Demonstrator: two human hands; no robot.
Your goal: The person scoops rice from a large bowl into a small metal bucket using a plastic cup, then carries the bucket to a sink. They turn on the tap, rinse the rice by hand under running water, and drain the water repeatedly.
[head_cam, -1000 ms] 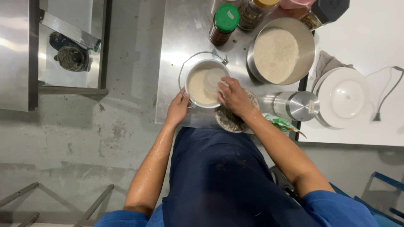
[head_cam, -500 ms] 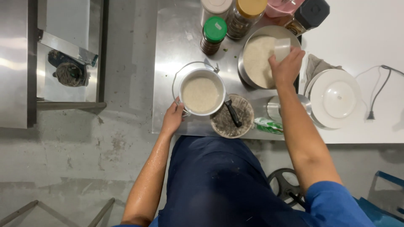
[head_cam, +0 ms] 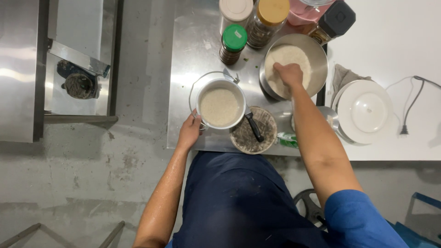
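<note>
My left hand (head_cam: 190, 130) grips the near left rim of a small metal pot (head_cam: 220, 105) filled with white rice; the pot has a thin wire handle. My right hand (head_cam: 289, 73) reaches into a large steel bowl (head_cam: 316, 54) of white rice at the back right, fingers closed down in the grains; whether it holds a scoop is hidden. Both stand on a steel table (head_cam: 193, 50). A round dark wooden board (head_cam: 268, 133) with a black-handled tool (head_cam: 254, 127) lies just right of the pot.
Several jars stand at the table's back: one green-lidded (head_cam: 233, 42), one yellow-lidded (head_cam: 269, 16), a dark bottle (head_cam: 334, 20). A white lidded cooker (head_cam: 366, 110) with a cord (head_cam: 411, 105) sits on the white counter at right. A steel sink unit (head_cam: 73, 69) stands at left over concrete floor.
My right hand left the small pot, crossed to the large bowl and now dips into its rice. My left hand stays on the pot's rim.
</note>
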